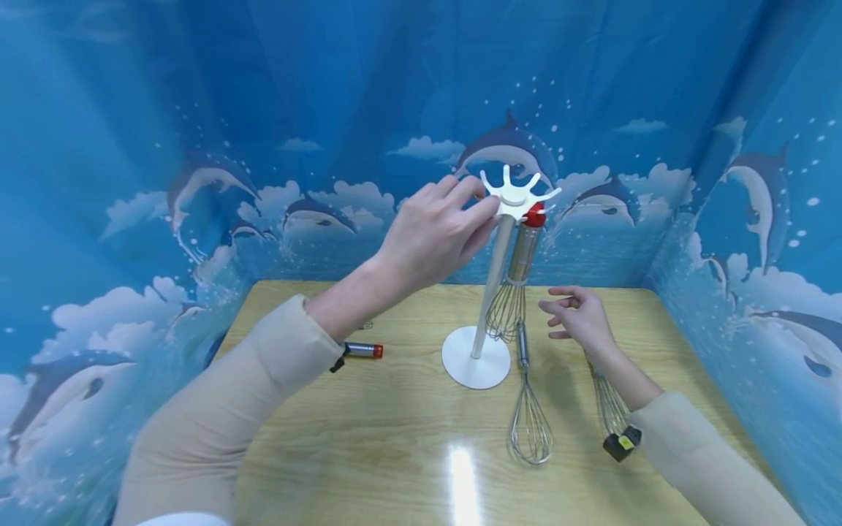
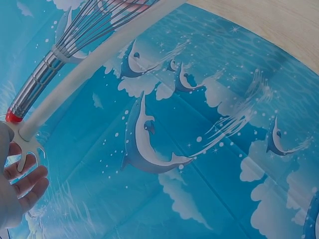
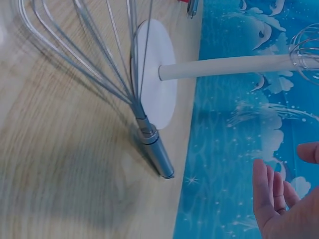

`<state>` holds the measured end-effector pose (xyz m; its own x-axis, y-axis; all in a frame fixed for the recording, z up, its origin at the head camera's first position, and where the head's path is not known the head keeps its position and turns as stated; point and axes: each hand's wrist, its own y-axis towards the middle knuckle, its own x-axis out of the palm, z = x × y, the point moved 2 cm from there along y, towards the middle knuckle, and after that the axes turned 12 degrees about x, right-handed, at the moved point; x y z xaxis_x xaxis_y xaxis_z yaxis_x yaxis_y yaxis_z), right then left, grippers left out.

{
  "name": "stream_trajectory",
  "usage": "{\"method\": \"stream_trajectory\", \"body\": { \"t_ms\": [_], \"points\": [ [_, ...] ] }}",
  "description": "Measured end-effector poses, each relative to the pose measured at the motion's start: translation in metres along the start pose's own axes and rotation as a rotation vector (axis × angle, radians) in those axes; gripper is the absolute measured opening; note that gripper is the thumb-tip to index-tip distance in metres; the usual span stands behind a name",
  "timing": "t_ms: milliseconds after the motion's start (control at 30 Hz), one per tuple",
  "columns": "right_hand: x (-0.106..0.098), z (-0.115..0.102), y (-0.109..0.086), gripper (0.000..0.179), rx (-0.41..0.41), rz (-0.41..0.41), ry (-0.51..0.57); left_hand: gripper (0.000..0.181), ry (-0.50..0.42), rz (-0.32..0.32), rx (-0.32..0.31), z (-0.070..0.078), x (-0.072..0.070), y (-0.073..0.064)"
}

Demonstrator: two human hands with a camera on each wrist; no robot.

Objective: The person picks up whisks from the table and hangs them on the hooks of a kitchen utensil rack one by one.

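Note:
My left hand (image 1: 447, 223) grips the hooked top of a white utensil stand (image 1: 514, 196), its fingers curled about one side of the hooks. From the stand hangs a whisk (image 1: 524, 252) with a steel handle and a red end, wires downward. In the left wrist view this whisk (image 2: 42, 82) runs alongside the white pole (image 2: 84, 72), red end by my fingers (image 2: 31, 181). My right hand (image 1: 582, 318) is held over the table to the right of the stand, fingers loosely bent with nothing in them. Below it to the left lies a second steel whisk (image 1: 530, 424).
Another whisk (image 1: 608, 398) lies at the right, partly hidden under my right forearm. A red-ended handle (image 1: 365, 351) shows beside my left sleeve. The stand's round white base (image 1: 460, 365) rests on the wooden table (image 1: 355, 438). Blue dolphin-print curtains (image 1: 368, 95) surround the table's back and sides.

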<state>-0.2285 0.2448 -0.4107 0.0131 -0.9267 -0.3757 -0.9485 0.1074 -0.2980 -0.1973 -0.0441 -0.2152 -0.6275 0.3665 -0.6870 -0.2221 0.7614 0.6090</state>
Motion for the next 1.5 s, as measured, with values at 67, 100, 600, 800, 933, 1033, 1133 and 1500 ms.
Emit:
{"method": "stream_trajectory", "body": {
  "t_ms": [67,100,600,800,933,1033,1133,1500],
  "points": [
    [0.001,0.003,0.003,0.06,0.008,0.0,0.003,0.024,0.002,-0.002,-0.001,0.0,0.0,0.0],
    [0.001,0.004,0.004,0.06,0.012,-0.002,0.006,0.024,0.002,-0.002,-0.001,0.0,0.0,0.0],
    [0.021,0.034,0.021,0.061,0.119,-0.026,-0.058,0.024,-0.005,0.01,0.006,-0.001,0.002,-0.001],
    [0.023,0.044,0.03,0.062,0.177,-0.046,-0.072,0.024,-0.013,0.025,0.007,-0.001,0.002,-0.001],
    [0.024,0.049,0.035,0.061,0.205,-0.071,-0.079,0.024,-0.016,0.033,0.011,-0.001,0.002,-0.001],
    [0.025,0.053,0.037,0.06,0.217,-0.085,-0.071,0.024,-0.013,0.034,0.014,-0.001,0.002,-0.001],
    [0.027,0.056,0.038,0.063,0.219,-0.101,-0.076,0.025,-0.009,0.034,0.016,-0.001,0.002,-0.001],
    [0.034,0.065,0.045,0.06,0.23,-0.094,-0.098,0.025,-0.004,0.023,0.015,-0.001,0.001,-0.001]
  ]
}}
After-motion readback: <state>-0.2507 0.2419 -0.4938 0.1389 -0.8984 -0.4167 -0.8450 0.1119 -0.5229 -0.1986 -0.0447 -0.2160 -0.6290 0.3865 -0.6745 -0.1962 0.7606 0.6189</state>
